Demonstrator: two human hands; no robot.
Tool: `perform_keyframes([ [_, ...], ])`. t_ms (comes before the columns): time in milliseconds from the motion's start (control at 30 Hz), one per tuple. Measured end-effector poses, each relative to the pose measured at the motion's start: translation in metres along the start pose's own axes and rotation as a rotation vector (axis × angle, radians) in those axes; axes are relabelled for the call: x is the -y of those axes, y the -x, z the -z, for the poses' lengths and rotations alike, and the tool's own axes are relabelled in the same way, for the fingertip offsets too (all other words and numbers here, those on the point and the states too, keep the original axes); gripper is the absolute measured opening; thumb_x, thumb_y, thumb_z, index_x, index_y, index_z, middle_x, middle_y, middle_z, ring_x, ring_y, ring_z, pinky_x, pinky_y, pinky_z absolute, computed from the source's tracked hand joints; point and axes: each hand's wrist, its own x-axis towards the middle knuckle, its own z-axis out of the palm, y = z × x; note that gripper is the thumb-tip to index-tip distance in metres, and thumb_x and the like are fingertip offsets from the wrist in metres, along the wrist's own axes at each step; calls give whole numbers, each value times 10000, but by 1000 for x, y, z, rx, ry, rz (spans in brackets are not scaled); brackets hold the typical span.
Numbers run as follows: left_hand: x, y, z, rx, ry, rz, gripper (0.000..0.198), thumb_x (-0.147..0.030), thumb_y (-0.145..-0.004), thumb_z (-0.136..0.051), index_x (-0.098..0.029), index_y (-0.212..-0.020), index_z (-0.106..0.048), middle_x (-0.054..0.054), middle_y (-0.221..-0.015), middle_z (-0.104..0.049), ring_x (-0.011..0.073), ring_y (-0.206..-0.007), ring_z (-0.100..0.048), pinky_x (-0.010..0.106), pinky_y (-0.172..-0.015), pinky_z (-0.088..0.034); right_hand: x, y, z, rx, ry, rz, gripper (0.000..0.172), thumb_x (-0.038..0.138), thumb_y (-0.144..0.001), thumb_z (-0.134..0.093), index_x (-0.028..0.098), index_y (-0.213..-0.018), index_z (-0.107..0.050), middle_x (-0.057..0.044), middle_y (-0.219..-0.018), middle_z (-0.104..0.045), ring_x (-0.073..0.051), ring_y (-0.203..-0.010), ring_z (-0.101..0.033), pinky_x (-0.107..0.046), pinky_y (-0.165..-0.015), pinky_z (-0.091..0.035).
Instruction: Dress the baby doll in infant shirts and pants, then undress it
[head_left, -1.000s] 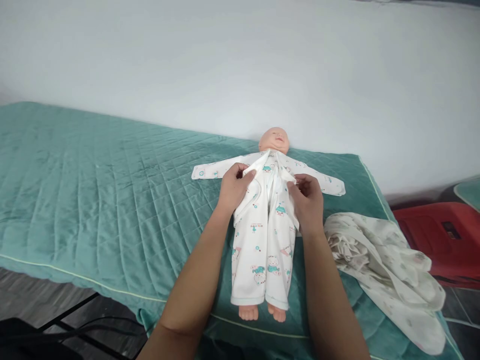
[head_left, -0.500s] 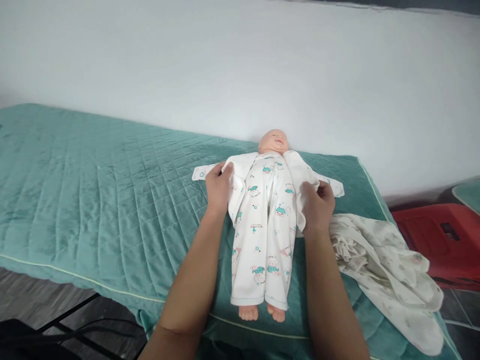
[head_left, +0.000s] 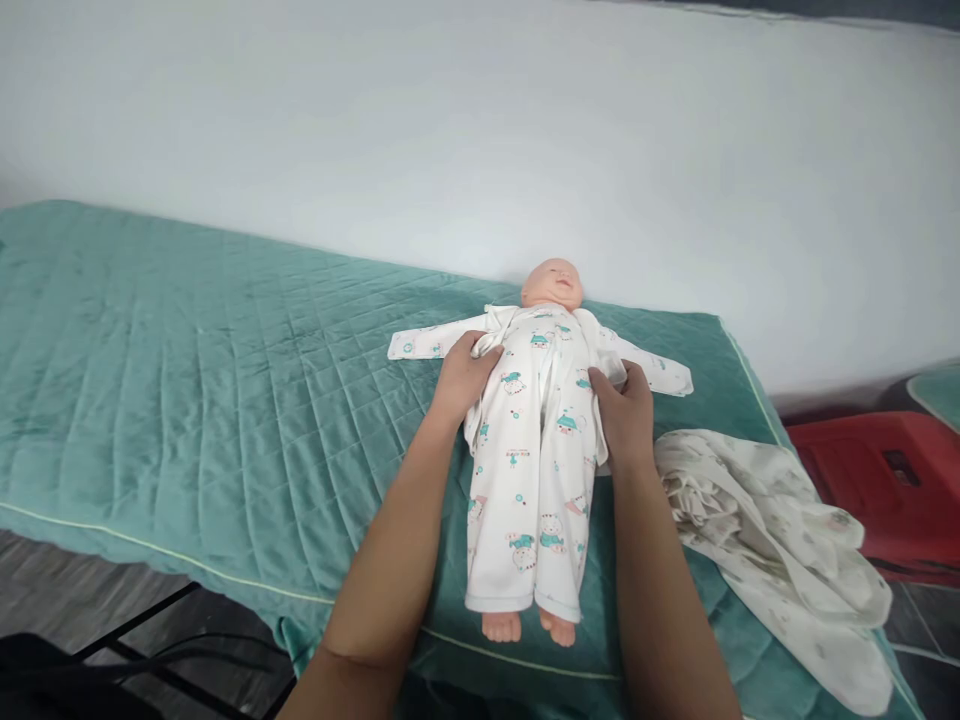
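Observation:
A baby doll (head_left: 551,285) lies on its back, head toward the wall and bare feet toward me. White printed trousers (head_left: 517,480) cover its legs and reach high over its chest. Its arms are in the sleeves of a white printed baby jacket (head_left: 431,340), spread out to both sides. My left hand (head_left: 466,375) pinches the jacket's edge at the doll's side, on the left of the view. On the other side my right hand (head_left: 626,400) is closed on the opposite jacket edge, thumb against the trousers. Both hands hide parts of the jacket front.
A green quilted cover (head_left: 225,400) spreads under the doll, its far edge along a pale wall (head_left: 450,130). A crumpled white printed cloth (head_left: 780,540) lies at the right. Beyond the bed's right edge stands a red plastic stool (head_left: 870,480).
Both hands have moved inward toward the doll's waist. The jacket's front flaps, held out to the sides before, are now gathered in close against the trousers.

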Motion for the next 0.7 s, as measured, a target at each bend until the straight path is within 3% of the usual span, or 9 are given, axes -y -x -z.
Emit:
perform_keyframes([
  [267, 12, -3, 1, -129, -274, -34, 239, -239, -860, -513, -220, -1046, -662, 76, -1023, -731, 267, -980, -647, 388, -895, -464, 0, -3, 2, -25, 24, 31, 310, 357, -732, -706, 186, -987, -664, 2, -872, -681, -189, -783, -576, -330, -746, -449],
  [467, 25, -13, 11, -218, -286, -36, 261, -217, -855, -502, -215, -1065, -658, 90, -1106, -727, 266, -1068, -644, 392, -960, -457, 4, -9, 16, -31, 202, 40, 245, 323, -694, -673, 201, -906, -667, 19, -745, -639, -184, -700, -527, -326, -689, -419],
  [600, 30, -16, 14, -274, -282, -29, 237, -197, -848, -522, -216, -1041, -659, 84, -1121, -725, 267, -1085, -640, 392, -968, -454, -3, -18, 28, -162, 327, 93, 212, 292, -680, -605, 208, -871, -639, 19, -701, -584, -191, -690, -502, -348, -721, -422],
  [700, 27, -14, 14, -297, -341, -35, 237, -161, -846, -517, -227, -1023, -660, 83, -1116, -714, 275, -1070, -638, 399, -936, -460, -11, -24, 32, -249, 427, 125, 230, 289, -694, -576, 201, -901, -623, -30, -802, -608, -227, -782, -535, -392, -811, -446],
])
